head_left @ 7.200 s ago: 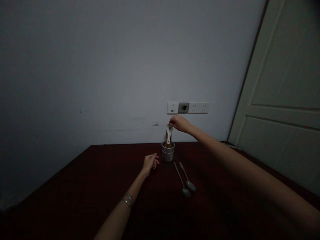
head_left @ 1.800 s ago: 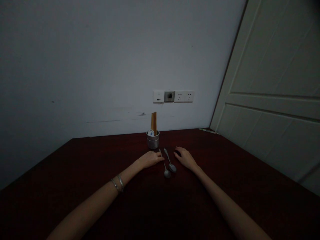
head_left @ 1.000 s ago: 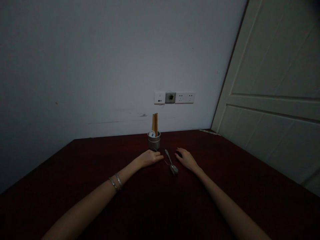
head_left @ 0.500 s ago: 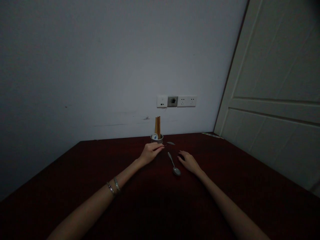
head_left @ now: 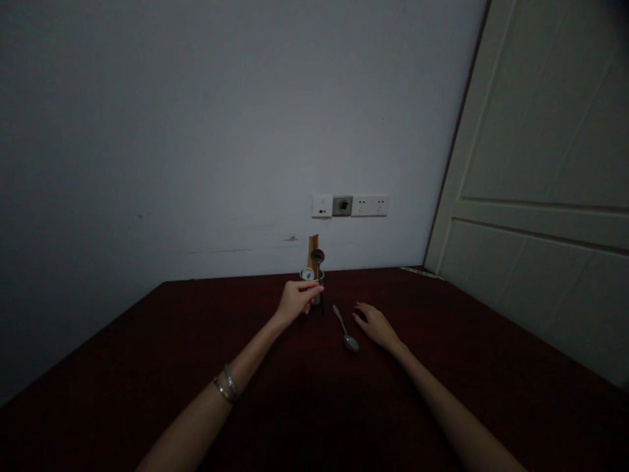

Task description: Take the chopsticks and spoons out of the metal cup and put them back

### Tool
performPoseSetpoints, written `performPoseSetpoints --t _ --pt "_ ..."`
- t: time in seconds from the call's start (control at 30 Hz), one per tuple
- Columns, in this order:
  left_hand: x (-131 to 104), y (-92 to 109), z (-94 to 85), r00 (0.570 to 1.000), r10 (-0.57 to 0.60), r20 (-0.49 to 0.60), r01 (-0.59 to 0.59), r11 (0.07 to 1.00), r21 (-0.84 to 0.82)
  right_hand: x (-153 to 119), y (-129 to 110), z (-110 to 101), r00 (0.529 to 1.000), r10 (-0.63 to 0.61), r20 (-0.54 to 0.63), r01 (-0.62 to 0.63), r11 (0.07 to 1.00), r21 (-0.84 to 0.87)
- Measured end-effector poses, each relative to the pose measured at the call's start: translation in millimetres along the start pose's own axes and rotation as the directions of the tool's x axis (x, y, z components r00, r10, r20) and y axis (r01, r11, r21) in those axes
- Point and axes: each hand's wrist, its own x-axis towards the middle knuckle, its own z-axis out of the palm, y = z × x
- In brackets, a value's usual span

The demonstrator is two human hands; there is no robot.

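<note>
My left hand (head_left: 296, 301) pinches a metal spoon (head_left: 318, 257) by its handle, holding it upright with the bowl at the top. Behind it stands a round holder (head_left: 322, 275), mostly hidden by the hand and the spoon. Several wooden chopsticks (head_left: 311, 246) and a white ceramic spoon with a blue mark (head_left: 307, 274) stick out of the holder. A second metal spoon (head_left: 350, 342) lies on the table, its bowl toward me. Just right of that spoon, my right hand (head_left: 375, 325) rests on the tabletop, fingers apart and holding nothing.
The dark red table (head_left: 206, 341) runs up to a pale wall (head_left: 221, 131). Switches and sockets (head_left: 361, 206) are set in the wall behind the holder. A panelled door (head_left: 535, 196) stands on the right. A thin flat strip (head_left: 421, 272) lies at the table's far right edge.
The spoon in my left hand has turned from nearly lying, bowl to the right, to upright in front of the holder. My right hand stays resting beside the other spoon.
</note>
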Motion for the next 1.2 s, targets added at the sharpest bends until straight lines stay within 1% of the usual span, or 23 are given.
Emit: performPoseSetpoints --t 0.17,0.27,0.33,0.43,0.5,0.53,0.6,0.67,0.73,0.8,0.83,0.9,0.93,1.2 --pt "-2.0 -4.7 -4.6 0.997 -0.066 0.031 0.067 0.998 -0.008 1.0 2.2 0.5 1.0 -0.005 0.008 0.005 1.0 0.013" --pt "-1.9 -6.6 -6.0 0.995 -0.096 0.03 0.096 0.995 0.004 1.0 3.9 1.6 1.0 0.011 0.004 -0.011 0.999 0.035" --pt "-1.8 -7.0 -6.2 0.994 -0.096 0.044 0.095 0.995 0.015 0.4 4.7 0.6 1.0 0.013 -0.014 -0.012 0.996 0.085" --pt "-2.1 -5.9 -5.0 0.994 -0.083 0.076 0.082 0.997 0.013 1.3 1.0 -9.4 0.994 0.042 -0.096 -0.02 0.976 0.218" --pt "-2.5 -4.6 -3.8 0.992 -0.087 0.09 0.086 0.996 0.016 5.7 -10.1 -23.6 0.985 0.076 -0.155 -0.025 0.95 0.313" --pt "-2.7 -4.1 -3.3 0.991 -0.093 0.094 0.092 0.996 0.02 9.6 -19.2 -32.7 0.981 0.087 -0.173 -0.019 0.933 0.36" --pt "-2.9 -3.7 -2.9 0.99 -0.095 0.104 0.093 0.995 0.028 20.5 -44.1 -52.7 0.981 0.078 -0.178 0.013 0.887 0.462" --pt "-3.1 -4.1 -3.3 0.99 -0.085 0.116 0.082 0.996 0.031 34.2 -73.7 -71.1 0.982 0.033 -0.188 0.076 0.835 0.544" --pt "-3.2 -4.7 -4.3 0.99 -0.075 0.121 0.072 0.997 0.031 47.9 -101.1 -84.1 0.989 0.019 -0.147 0.075 0.79 0.608" --pt "-3.3 -4.9 -5.6 0.99 -0.075 0.121 0.071 0.997 0.032 59.3 -120.4 -90.1 0.999 0.015 -0.042 0.017 0.744 0.668" --pt "-3.3 -4.7 -6.2 0.99 -0.075 0.122 0.072 0.997 0.031 63.7 -126.4 -90.8 1.0 0.015 0.008 -0.017 0.73 0.683" --pt "-3.4 -4.1 -7.1 0.989 -0.075 0.127 0.072 0.997 0.027 69.7 -132.1 -89.6 0.997 0.013 0.08 -0.064 0.721 0.689" --pt "-3.4 -3.9 -7.4 0.989 -0.075 0.129 0.072 0.997 0.024 71.5 -132.7 -88.4 0.995 0.01 0.097 -0.075 0.724 0.686" --pt "-2.5 -6.9 -8.7 0.988 -0.09 0.129 0.089 0.996 0.014 75.7 -133.9 -84.6 0.994 -0.043 0.105 -0.034 0.769 0.638"
